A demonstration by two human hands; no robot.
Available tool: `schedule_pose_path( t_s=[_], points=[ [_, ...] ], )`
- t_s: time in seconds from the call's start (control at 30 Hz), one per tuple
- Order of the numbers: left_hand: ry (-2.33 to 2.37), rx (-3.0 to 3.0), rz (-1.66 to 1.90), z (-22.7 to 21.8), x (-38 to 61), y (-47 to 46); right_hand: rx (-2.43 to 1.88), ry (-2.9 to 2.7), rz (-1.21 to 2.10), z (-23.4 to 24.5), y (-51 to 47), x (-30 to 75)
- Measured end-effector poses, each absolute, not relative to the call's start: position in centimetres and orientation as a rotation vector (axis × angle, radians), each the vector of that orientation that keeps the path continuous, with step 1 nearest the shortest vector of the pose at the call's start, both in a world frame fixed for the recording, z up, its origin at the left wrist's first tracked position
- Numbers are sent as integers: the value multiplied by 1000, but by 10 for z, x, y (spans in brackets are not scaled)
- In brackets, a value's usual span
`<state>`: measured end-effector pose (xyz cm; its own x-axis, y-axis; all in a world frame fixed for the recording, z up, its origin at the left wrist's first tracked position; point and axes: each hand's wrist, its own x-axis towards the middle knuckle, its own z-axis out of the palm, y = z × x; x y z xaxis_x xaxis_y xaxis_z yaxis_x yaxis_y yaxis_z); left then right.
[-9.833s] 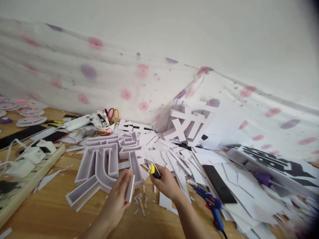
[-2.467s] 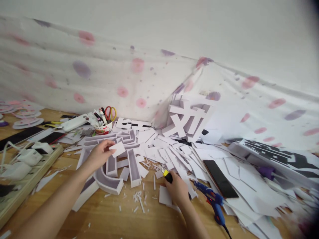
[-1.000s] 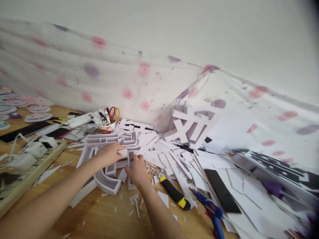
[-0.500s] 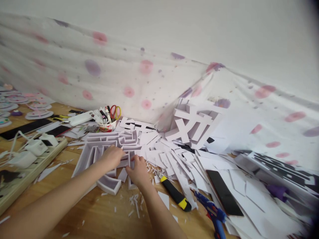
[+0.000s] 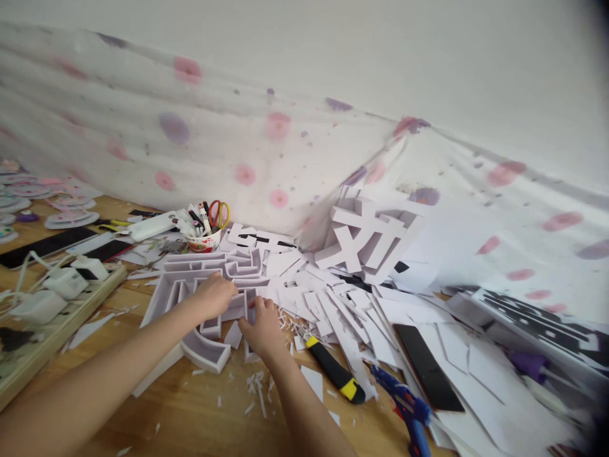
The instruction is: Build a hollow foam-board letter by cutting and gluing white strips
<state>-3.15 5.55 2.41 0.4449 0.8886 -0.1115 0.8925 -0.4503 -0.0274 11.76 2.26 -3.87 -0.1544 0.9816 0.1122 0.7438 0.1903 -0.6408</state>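
A large white foam-board character [image 5: 190,298] with raised walls lies flat on the wooden table [image 5: 200,419]. My left hand [image 5: 215,295] is curled over its middle and pinches a small white foam strip [image 5: 238,303] into it. Opposite, my right hand [image 5: 261,327] has its fingertips pressed on the same strip and the wall below it. A black and yellow utility knife [image 5: 333,371] lies loose on the table just right of my right wrist.
A blue glue gun [image 5: 408,409] and a black phone [image 5: 427,367] lie at the right among heaped white offcuts [image 5: 342,304]. Another foam character [image 5: 366,231] leans on the spotted cloth. A cup of pens and scissors [image 5: 204,228] stands behind; chargers [image 5: 47,292] sit left.
The right hand has laid the knife on the table and come over to the foam character. The left hand has brought the small strip down into it. Over the last second both hands barely move.
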Motion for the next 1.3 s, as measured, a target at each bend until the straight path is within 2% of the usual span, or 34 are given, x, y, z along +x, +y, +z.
schedule_pose_path(
  t_s=[0.5,0.67,0.9,1.2,1.3],
  points=[
    [1663,2630,-186,19,-31,55,-1629,-1976,611,-35,23,117],
    [1694,2626,-165,21,-29,51,-1525,-1986,705,-29,17,123],
    [1686,2621,-163,21,-30,51,-1412,-1745,602,-35,-16,188],
    [1674,2588,-154,28,-28,51,-1878,-1405,532,-58,-109,325],
    [1688,2579,-161,30,-25,51,-2103,-1191,355,-61,-139,357]
  ],
)
